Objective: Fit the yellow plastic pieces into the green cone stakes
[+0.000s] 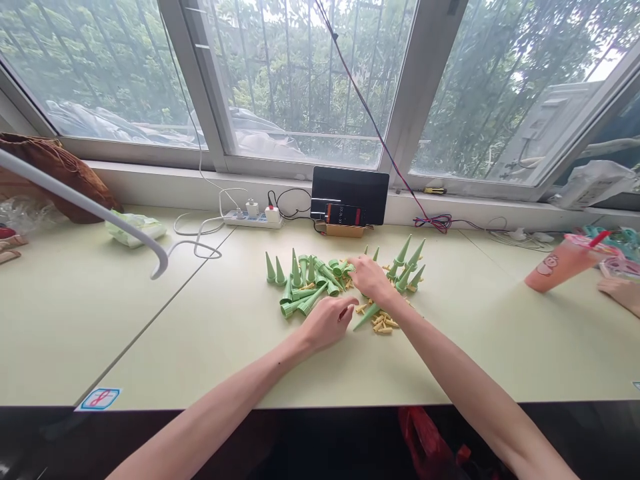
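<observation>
Beside the green cone-shaped spikes (307, 293), my left hand (327, 323) rests low over the table. Its fingers are curled in, and whatever they may hold is hidden. My right hand (373, 279) reaches farther over the pile, fingers bent down and together by the green caps (340, 268); I cannot make out what is in them. Small yellow pegs (384, 324) lie heaped below my right wrist, with one green spike (367, 316) lying by them. Several spikes (404, 257) stand upright on the right, and others (271, 268) at the pile's left.
A tablet (350, 190) and a phone (343, 215) lean at the back, near a power strip (254, 221) with cables. A pink drink cup (557, 265) is on the right, close to another person's hand (623, 293). A tissue pack (135, 229) lies left.
</observation>
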`<action>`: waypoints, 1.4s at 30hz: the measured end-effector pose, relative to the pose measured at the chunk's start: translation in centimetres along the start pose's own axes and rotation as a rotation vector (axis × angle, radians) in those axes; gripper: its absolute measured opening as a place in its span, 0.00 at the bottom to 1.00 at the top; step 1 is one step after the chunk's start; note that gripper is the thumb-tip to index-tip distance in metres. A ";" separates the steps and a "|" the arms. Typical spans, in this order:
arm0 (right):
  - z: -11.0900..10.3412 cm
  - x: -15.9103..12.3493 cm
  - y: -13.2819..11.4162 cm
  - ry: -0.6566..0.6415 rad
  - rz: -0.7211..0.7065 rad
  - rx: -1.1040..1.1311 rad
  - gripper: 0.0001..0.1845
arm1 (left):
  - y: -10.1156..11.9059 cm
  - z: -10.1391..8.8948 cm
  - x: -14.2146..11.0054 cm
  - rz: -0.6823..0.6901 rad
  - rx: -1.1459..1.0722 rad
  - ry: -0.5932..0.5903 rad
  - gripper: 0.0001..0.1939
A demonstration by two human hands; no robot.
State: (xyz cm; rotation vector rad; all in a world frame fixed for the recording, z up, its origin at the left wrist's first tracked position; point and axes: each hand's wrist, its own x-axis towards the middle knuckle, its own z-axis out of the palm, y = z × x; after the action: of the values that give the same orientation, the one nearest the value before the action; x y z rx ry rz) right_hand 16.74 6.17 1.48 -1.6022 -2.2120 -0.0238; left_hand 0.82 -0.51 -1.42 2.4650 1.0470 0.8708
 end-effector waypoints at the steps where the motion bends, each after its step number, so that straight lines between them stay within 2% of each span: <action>1: 0.2 -0.1 0.0 -0.026 0.015 -0.025 0.07 | 0.0 0.0 0.0 0.000 -0.001 -0.001 0.15; 5: 0.5 0.0 -0.1 -0.084 0.053 -0.072 0.06 | 0.1 -0.1 0.1 -0.004 0.001 -0.001 0.15; 10: 0.3 -0.2 -0.3 -0.088 0.060 -0.071 0.13 | 0.1 -0.2 0.1 0.007 -0.012 -0.007 0.15; 13: -0.1 -0.5 -0.4 -0.101 0.059 -0.090 0.13 | 0.2 -0.2 0.1 -0.012 -0.056 0.007 0.13; 16: -0.8 -1.2 -0.4 -0.082 0.066 -0.098 0.12 | 0.2 -0.2 0.2 -0.095 -0.165 0.091 0.10; 19: -1.5 -2.1 -0.4 0.008 0.054 -0.037 0.13 | 0.4 -0.2 0.4 -0.194 -0.317 0.184 0.11; 25: -1.4 -4.1 -0.4 0.205 -0.156 0.031 0.14 | 1.2 -0.6 0.6 -0.381 -0.616 0.231 0.20; 30: -0.4 -4.8 -0.5 0.318 -0.471 -0.007 0.13 | 1.3 -0.9 0.6 -0.404 -0.727 0.247 0.20; 33: -0.2 -4.7 -0.5 0.392 -0.607 0.029 0.11 | 1.2 -1.0 0.5 -0.402 -0.760 0.265 0.20; 35: 0.0 -4.8 -0.6 0.437 -0.648 0.072 0.11 | 1.2 -1.0 0.4 -0.398 -0.764 0.274 0.21; 38: 0.2 -5.3 -0.9 0.487 -0.637 0.125 0.14 | 1.3 -1.0 0.2 -0.388 -0.742 0.265 0.20; 42: 0.3 -6.2 -1.2 0.509 -0.656 0.158 0.21 | 1.6 -1.0 0.1 -0.377 -0.689 0.257 0.18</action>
State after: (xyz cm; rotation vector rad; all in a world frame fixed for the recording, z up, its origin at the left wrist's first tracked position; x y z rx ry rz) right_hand 17.12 0.16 -0.58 -0.6355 -2.1432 -0.3852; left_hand 1.04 -1.47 0.15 1.5628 1.0212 1.1894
